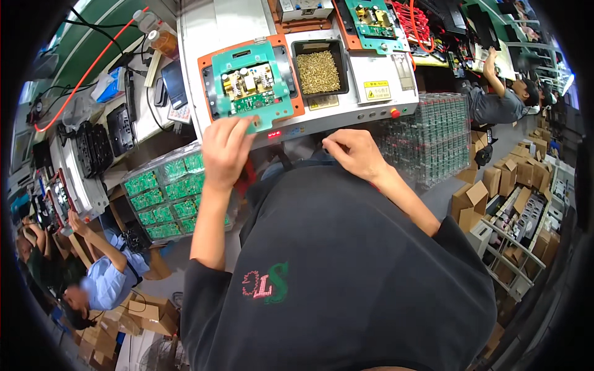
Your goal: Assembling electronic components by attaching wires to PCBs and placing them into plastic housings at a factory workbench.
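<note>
A green fixture plate lies over an orange-edged base on the white machine, framing a circuit board with gold and white parts. My left hand is at the plate's front edge, fingers curled and pinching its front tab. To the right, in front of the machine's panel, my right hand is held in the air with fingers bent together. Something small and dark shows at its fingertips, too little to name. A black bin of small brass-coloured screws sits right of the fixture.
Another green fixture with a board stands at the back right. A red button sits on the machine's front. Stacked trays of green boards stand at left, more at right. Bottles stand at back left. Co-workers are on both sides.
</note>
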### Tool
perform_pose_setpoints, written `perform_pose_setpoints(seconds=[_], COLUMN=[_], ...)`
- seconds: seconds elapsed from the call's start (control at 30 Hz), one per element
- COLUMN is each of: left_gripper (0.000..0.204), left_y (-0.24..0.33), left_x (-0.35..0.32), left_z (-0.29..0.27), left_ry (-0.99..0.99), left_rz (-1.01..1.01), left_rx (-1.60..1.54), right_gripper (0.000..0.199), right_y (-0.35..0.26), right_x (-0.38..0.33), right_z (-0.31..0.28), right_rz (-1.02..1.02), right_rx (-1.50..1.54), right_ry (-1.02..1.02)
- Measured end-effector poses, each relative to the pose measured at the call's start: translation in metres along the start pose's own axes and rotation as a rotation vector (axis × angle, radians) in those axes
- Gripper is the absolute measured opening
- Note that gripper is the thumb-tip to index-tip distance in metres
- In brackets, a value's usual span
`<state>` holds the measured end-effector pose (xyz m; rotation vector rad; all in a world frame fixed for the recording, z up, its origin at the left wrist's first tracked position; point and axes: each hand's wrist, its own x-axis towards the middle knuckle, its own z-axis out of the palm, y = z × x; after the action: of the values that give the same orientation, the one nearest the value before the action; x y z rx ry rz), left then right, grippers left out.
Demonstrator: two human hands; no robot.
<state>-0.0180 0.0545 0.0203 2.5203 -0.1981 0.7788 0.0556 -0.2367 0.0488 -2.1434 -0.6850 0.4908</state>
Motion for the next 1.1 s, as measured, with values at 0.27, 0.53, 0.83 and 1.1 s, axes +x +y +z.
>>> perform_pose_setpoints(seconds=[0.27,0.53,0.83,1.1], left_gripper=[0.033,0.022,0.054,0.070], left_y=[-0.053,-0.043,0.071,0.133], left_x=[0.196,0.072,-0.026,0.012], left_z=[-0.036,-0.039,0.013,0.084], left_ry=[0.133,0.482,0.398,0.292], left_rz=[-0.392,-0.589,-0.821,-0.919], left_rx=[-0.072,-0.421,-1.418,-1.452], right_gripper=[0.020,0.017,0.010,0.014], right_y=[-0.022,-0.019,-0.077,0.131], right_x=[0.168,0.259,0.149,0.134], right_z=[0.024,0.068,-0.033,-0.256], right_rz=[-0.554,-0.403,-0.611,-0.277], right_rx=[-0.349,-0.726,-0.539,-0.220], right_ry=[0.214,-0.191,0.257,0.670])
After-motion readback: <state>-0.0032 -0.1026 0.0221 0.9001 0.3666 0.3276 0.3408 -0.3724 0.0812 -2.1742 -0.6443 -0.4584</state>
